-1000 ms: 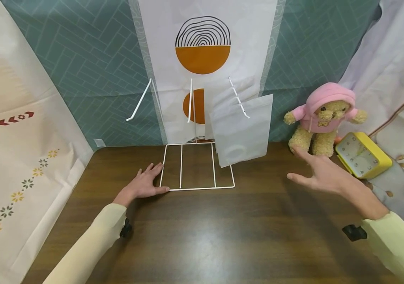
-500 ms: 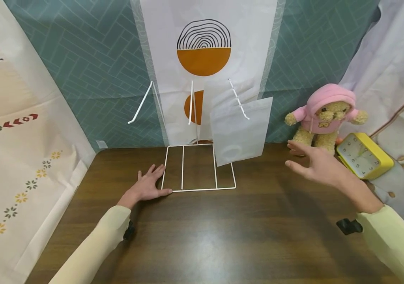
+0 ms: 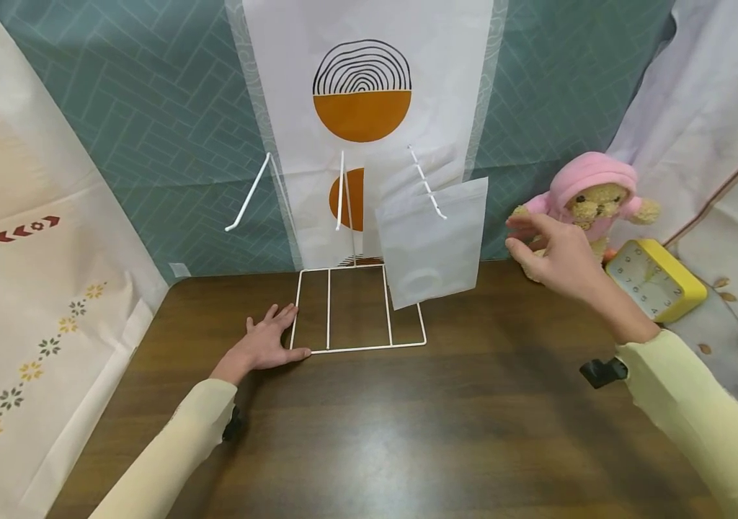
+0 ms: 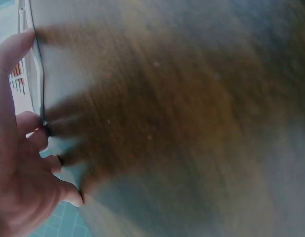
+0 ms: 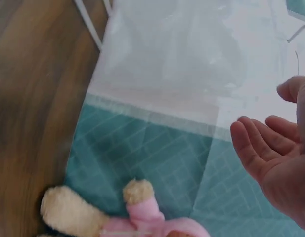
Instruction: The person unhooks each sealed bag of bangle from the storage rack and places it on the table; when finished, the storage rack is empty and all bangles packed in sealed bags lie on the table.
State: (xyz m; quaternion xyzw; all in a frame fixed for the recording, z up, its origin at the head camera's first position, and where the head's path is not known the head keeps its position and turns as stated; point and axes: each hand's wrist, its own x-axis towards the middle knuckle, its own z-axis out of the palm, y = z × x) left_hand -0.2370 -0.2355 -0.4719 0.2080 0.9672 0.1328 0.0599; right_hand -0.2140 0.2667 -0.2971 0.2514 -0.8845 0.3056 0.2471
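Observation:
My left hand [image 3: 265, 344] rests on the table with fingers spread, touching the left front corner of a white wire rack [image 3: 369, 349]. In the left wrist view its thumb lies on the rack's wire. Three hooked prongs rise above the rack's base, and translucent white plastic bags [image 3: 434, 241] hang from the right prong. My right hand [image 3: 560, 256] is raised, holding nothing, its fingers a little bent and apart from the thumb. It overlaps the teddy bear [image 3: 592, 198] in the head view. From the right wrist, the hand [image 5: 281, 153] appears beside the hanging bag [image 5: 167, 54].
A teddy bear in a pink hoodie sits at the back right, with a yellow alarm clock [image 3: 657, 281] beside it. Behind the rack hangs a green and white patterned cloth [image 3: 181, 144]. The brown wooden table [image 3: 369, 432] extends in front.
My right hand has risen and moved left toward the hanging bags. My left hand stays at the rack's corner. The bags remain on the right prong, shifting only slightly.

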